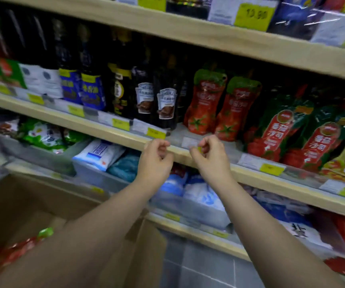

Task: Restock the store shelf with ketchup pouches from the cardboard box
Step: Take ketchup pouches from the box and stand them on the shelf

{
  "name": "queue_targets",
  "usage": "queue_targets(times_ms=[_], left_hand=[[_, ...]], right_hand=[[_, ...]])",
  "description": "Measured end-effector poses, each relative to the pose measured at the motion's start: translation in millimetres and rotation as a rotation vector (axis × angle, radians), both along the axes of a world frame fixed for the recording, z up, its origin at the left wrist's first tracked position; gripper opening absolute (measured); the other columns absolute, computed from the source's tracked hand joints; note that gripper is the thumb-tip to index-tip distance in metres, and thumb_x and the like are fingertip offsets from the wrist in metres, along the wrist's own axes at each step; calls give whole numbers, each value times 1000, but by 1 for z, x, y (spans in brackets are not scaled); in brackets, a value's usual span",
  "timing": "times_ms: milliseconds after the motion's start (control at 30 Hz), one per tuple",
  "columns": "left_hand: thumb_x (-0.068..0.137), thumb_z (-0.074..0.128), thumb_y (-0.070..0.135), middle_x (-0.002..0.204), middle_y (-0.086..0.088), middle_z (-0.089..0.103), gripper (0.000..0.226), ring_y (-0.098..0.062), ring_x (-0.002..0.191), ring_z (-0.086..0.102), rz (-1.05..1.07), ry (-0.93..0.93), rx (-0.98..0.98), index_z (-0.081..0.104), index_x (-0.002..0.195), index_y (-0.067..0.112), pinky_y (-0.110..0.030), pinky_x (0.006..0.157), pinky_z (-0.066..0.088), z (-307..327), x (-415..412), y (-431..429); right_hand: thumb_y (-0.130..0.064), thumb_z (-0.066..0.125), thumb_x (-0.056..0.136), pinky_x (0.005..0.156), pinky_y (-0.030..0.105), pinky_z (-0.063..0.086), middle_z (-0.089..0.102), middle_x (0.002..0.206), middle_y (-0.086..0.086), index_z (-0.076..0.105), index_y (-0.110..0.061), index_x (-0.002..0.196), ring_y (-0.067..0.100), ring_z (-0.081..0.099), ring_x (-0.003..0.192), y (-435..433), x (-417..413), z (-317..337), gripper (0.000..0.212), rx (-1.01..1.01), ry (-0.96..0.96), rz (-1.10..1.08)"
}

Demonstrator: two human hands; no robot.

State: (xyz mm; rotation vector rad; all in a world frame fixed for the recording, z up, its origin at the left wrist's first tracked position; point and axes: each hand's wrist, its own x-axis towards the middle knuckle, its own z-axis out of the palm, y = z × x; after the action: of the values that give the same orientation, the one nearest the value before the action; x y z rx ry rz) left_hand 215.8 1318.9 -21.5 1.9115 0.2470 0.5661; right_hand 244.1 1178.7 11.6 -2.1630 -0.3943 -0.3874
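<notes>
Two red ketchup pouches with green tops stand upright on the middle shelf, with a bare gap of shelf in front of them. My left hand and my right hand hover side by side at that shelf's front edge, just below the pouches. Both have their fingers curled in and hold nothing that I can see. A yellow bit of a price label shows by my right fingertips. The open cardboard box sits at the lower left, and red pouches with a green cap lie inside, partly hidden by my left forearm.
Dark sauce bottles stand left of the ketchup pouches. Larger red and green pouches crowd the right. White and blue bags fill the lower shelf. Another shelf board runs above. Grey floor tiles lie below.
</notes>
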Motion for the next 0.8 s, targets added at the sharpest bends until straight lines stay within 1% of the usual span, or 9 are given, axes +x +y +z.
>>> queue_targets(times_ms=[100,167,233,300,467,533,600,700,800], left_hand=[[79,58,8,96,-4,55,17,-17,82,56,118,124,-81,54,91,19,-23,75,43,-37,-28,59],[79,61,8,97,-5,58,17,-18,86,57,192,202,-105,58,95,13,-17,74,40,-62,-48,90],[77,62,8,104,-14,63,23,-24,92,61,241,286,-131,61,100,5,-26,81,46,-86,-68,120],[77,62,13,105,-17,66,27,-29,97,63,272,426,-103,62,103,4,-31,85,49,-107,-90,153],[83,51,32,121,-19,56,41,-37,109,58,280,851,34,54,116,8,-40,96,47,-152,-145,230],[86,47,38,129,-20,50,48,-36,118,50,232,1004,111,49,123,8,-37,100,43,-168,-164,252],[89,45,35,135,-20,47,50,-35,124,46,177,1110,166,45,129,6,-36,102,40,-180,-177,268],[95,39,33,141,-13,45,47,-30,128,45,40,1208,190,44,134,8,-31,103,36,-195,-186,280],[95,45,24,134,-12,55,39,-27,121,54,-60,1322,208,52,129,7,-27,87,44,-200,-187,286]], right_hand=[[-27,61,82,60,28,28,44,76,1,34,-28,70,19,42,67,63,-19,-33,30,-61,101,112],[-29,62,82,61,29,27,43,76,-1,39,-24,74,19,42,69,101,-33,-54,25,-127,126,167],[-22,65,80,68,28,34,48,81,1,48,-15,83,21,47,79,138,-46,-75,18,-148,133,232],[-18,65,80,79,35,43,54,89,7,55,-11,90,24,53,86,173,-60,-97,16,-145,190,278],[-22,63,80,71,28,43,51,73,-8,51,-25,84,15,51,72,247,-92,-160,13,-148,469,343],[-22,62,82,74,35,48,51,70,-11,57,-23,90,17,55,74,269,-103,-193,10,-130,666,327],[-18,57,85,66,34,52,54,73,-6,60,-14,102,17,56,69,285,-115,-226,17,-117,862,290],[-13,48,92,38,18,43,53,74,2,53,-13,104,13,50,57,296,-133,-270,14,-65,1126,214],[-16,45,95,36,17,45,51,75,-1,49,-16,103,11,51,61,303,-146,-294,9,63,1356,64]])
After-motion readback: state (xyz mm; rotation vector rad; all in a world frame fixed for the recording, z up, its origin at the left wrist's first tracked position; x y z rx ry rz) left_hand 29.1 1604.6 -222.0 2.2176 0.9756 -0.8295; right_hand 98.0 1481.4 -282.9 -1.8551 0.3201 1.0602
